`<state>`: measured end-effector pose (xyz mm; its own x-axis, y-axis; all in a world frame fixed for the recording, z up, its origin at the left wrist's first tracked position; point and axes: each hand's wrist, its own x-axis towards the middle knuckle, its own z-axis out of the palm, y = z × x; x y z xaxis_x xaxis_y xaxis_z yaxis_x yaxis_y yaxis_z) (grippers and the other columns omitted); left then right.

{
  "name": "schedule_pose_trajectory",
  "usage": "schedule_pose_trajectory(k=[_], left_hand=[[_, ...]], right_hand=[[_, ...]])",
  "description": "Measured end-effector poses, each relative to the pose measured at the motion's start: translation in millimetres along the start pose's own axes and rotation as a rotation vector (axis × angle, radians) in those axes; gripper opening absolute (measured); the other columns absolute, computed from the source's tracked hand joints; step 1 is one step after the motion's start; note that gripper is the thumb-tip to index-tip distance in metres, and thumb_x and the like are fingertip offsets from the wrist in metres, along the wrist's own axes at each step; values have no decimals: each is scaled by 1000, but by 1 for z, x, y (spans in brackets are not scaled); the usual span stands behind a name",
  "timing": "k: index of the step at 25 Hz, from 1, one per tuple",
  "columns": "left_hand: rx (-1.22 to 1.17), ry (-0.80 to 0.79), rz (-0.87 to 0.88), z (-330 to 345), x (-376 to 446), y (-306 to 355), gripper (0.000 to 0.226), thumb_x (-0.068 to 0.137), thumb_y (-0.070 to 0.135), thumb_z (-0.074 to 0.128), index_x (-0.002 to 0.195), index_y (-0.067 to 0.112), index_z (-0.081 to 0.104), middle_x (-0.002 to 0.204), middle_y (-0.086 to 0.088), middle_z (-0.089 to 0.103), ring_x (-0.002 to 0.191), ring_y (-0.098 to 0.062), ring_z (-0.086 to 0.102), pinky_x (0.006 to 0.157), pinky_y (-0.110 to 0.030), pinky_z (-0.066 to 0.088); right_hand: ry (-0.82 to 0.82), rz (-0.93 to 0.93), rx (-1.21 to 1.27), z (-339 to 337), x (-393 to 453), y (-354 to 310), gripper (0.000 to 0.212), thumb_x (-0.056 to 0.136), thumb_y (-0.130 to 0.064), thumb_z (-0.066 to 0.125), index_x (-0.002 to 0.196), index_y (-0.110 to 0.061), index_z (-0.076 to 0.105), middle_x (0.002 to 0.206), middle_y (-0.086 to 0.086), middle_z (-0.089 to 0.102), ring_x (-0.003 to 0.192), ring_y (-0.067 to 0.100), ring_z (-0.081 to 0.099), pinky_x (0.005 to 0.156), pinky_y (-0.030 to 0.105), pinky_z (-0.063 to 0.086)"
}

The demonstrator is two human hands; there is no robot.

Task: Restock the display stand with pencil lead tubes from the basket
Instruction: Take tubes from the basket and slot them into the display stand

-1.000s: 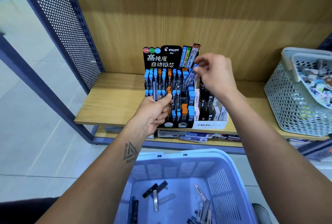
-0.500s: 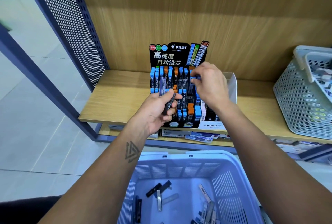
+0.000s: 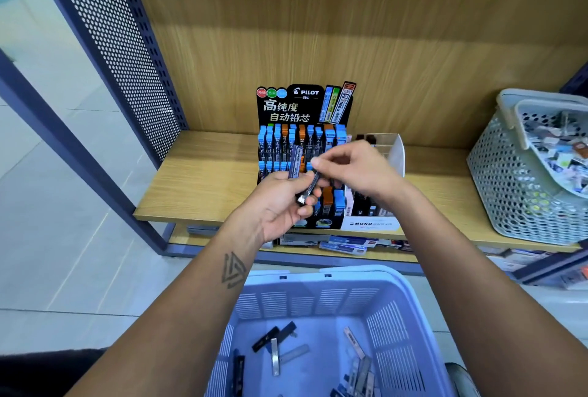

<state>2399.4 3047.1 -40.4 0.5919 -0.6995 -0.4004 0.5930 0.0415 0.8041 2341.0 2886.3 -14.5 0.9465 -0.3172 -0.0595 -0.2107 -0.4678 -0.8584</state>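
Left hand (image 3: 280, 202) grips a few lead tubes (image 3: 296, 163); right hand (image 3: 353, 170) pinches the top end of one tube (image 3: 310, 188) beside it. They look light, stiff and slick, so pinch across the flat sides near an end

A wooden shelf (image 3: 203, 193) with a wood-grain back panel and a dark perforated metal side carries a black Pilot display stand (image 3: 304, 116), its rows packed with blue- and orange-capped lead tubes. Just beside it on the right stands a white Mono box (image 3: 372, 224) of dark items. Well apart, at the shelf's right end, sits a grey perforated basket (image 3: 515, 193) heaped with small packets. Below, a blue slotted basket (image 3: 321, 301) rests by the pale tiled floor (image 3: 63, 263).
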Motion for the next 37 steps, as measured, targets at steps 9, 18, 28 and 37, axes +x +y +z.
schedule_pose_trajectory(k=[9,18,28,37], left_hand=[[63,39,-71,0,-9,-1,27,101,6,54,119,-12,63,72,-8,60,56,-14,49,42,-21,39],[51,92,60,17,-6,2,15,102,2,53,111,-6,62,72,-10,58,53,-14,50,42,-21,38],[480,109,204,68,22,-25,15,104,1,50,98,-1,64,69,-9,56,59,-16,50,49,-25,40],[367,50,104,69,28,-29,26,108,27,48,98,5,58,53,5,29,44,-11,17,36,-21,13]], right_hand=[[10,59,329,-23,-19,9,11,83,2,77,89,-7,78,78,6,73,71,12,65,66,22,54],[79,37,331,-33,-28,9,10,82,8,75,90,2,73,76,15,71,72,22,70,72,31,60],[18,79,194,-52,-56,49,22,78,4,80,93,4,64,73,12,66,69,19,61,71,32,53],[383,65,-12,-83,-41,86,29,86,-6,77,111,-20,73,91,-1,69,82,17,71,82,35,61]])
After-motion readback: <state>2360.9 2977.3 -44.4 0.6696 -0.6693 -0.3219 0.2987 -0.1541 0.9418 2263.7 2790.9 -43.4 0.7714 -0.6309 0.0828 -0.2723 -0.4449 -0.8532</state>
